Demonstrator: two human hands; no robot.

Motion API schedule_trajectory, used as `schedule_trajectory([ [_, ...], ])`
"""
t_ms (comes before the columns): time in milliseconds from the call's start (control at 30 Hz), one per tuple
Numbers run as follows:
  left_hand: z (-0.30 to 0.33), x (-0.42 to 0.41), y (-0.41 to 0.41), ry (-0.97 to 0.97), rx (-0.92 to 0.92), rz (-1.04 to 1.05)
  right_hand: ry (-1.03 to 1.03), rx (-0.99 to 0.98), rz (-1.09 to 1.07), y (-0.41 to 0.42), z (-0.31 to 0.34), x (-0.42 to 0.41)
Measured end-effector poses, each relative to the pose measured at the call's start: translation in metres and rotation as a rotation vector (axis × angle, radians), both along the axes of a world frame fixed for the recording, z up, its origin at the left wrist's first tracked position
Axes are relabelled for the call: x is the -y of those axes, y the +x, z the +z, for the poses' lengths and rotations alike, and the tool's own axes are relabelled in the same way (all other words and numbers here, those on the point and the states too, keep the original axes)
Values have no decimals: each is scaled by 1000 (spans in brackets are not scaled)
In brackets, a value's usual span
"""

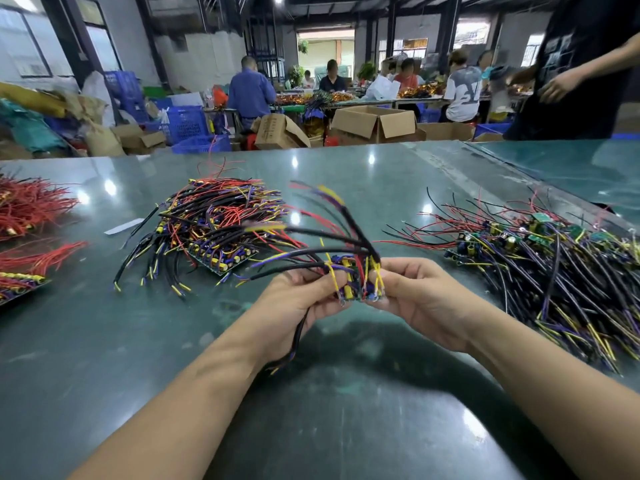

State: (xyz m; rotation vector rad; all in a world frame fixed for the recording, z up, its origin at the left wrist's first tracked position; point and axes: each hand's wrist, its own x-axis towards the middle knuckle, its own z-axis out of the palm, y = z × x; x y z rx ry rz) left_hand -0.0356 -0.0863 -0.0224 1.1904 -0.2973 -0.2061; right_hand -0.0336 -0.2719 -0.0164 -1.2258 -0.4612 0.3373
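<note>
**While two hands grip one wired board**

Where the two forearms meet above the table (346,393), one small circuit board (353,284) is held in the air between them, near the table's middle. The left hand (304,296) curls its fingers round the board's left side and some trailing leads. The right hand (412,299) pinches the right side with bent fingers and thumb. Whether this is a single board or several joined ones cannot be told.

Its wires (311,233) fan up and left: black sleeved, red, yellow and purple.

Two heaps of similar wired boards lie on the table, the middle heap (214,220) beyond the left hand and the right heap (554,258) beside the right forearm. Two bundles of red wires (31,206) lie at the far left edge, and one white strip (124,226) lies near the middle heap.

The tabletop is dark green, smooth and glossy, with lamp reflections on it. Behind it is a workshop hall with open cardboard boxes (375,123), blue latticed plastic crates (187,123) and seated workers at long benches. One standing person (581,64) in dark clothes is at the far right.
</note>
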Motion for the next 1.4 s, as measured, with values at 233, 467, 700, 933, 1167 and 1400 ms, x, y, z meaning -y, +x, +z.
schedule_trajectory([
  [233,10,-17,18,-84,-66,485,190,-169,-258,5,4,4],
  [467,11,-65,42,487,-246,837,76,-209,-414,5,7,3],
  [700,15,-86,36,1277,163,889,-24,-147,-390,3,4,-1],
  [933,27,-34,11,140,-79,225,-126,-179,-260,-3,10,2],
  [1167,26,-41,17,35,-59,664,-7,-260,-328,3,12,5],
  [1400,21,-27,3,307,-194,50,-287,-116,-102,-6,12,5],
])
